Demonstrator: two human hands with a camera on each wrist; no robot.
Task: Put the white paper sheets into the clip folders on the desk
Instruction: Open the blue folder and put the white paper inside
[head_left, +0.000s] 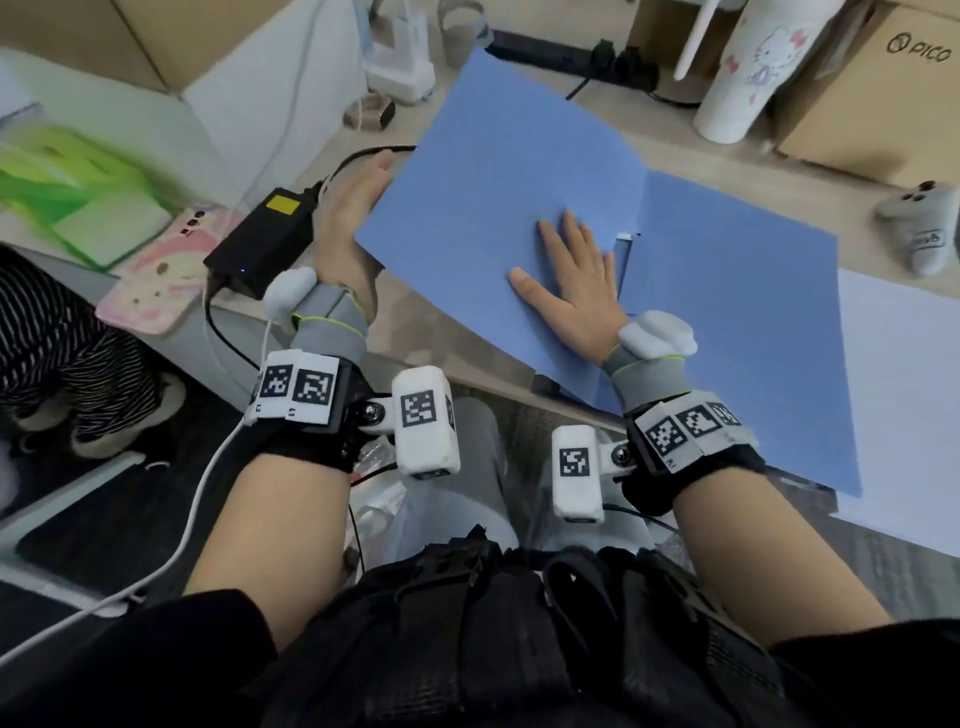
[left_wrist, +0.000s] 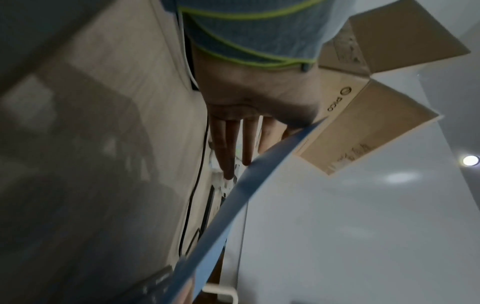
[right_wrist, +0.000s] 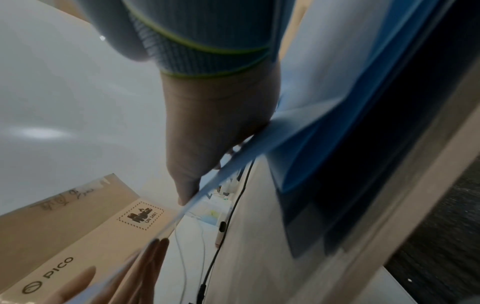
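A blue clip folder (head_left: 727, 322) lies open on the desk, and its left cover (head_left: 498, 171) is raised at a slant. My left hand (head_left: 363, 187) stands with straight fingers against the cover's left edge. In the left wrist view the cover's edge (left_wrist: 233, 201) runs across the left hand (left_wrist: 233, 144). My right hand (head_left: 561, 249) lies flat on the cover, fingers spread, beside the spine clip (head_left: 626, 238). The right wrist view shows the right hand (right_wrist: 207, 133) on the blue cover (right_wrist: 298, 133). White paper sheets (head_left: 904, 395) lie to the folder's right.
A black power adapter (head_left: 260, 239) and a pink-cased phone (head_left: 156, 275) sit left of the folder, and something green (head_left: 78, 192) lies further left. Behind stand a white tumbler (head_left: 748, 67), a PICO cardboard box (head_left: 883, 88) and a power strip (head_left: 571, 57). A grey controller (head_left: 924, 228) lies at the right.
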